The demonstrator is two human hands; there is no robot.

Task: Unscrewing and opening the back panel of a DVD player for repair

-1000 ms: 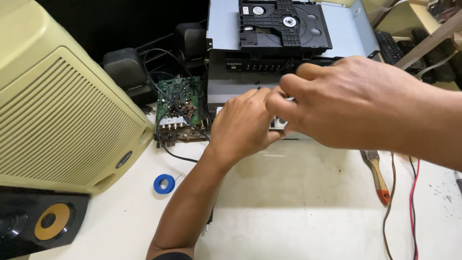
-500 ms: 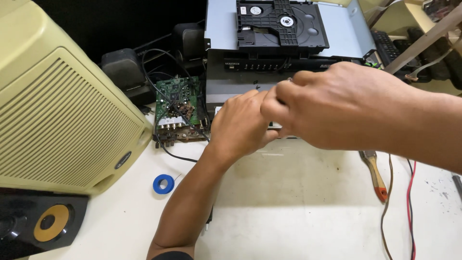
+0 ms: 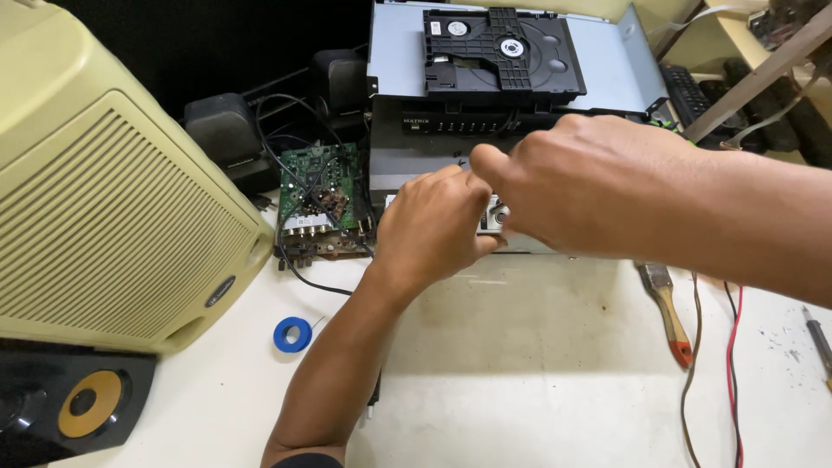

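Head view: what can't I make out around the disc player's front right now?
- Silver front panel: mostly hidden behind left hand and right hand.
- Fingers of both hands: tips hidden behind the knuckles, so the grip cannot be told.
- Disc player: its far end is cut off by the top edge.
- Green circuit board: parts too small to tell.
- Screwdriver: cut off by the right edge.

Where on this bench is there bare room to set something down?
Bare table lies in front of the disc player, between the blue tape roll and the paintbrush. Around the circuit board and small speakers, it's crowded.
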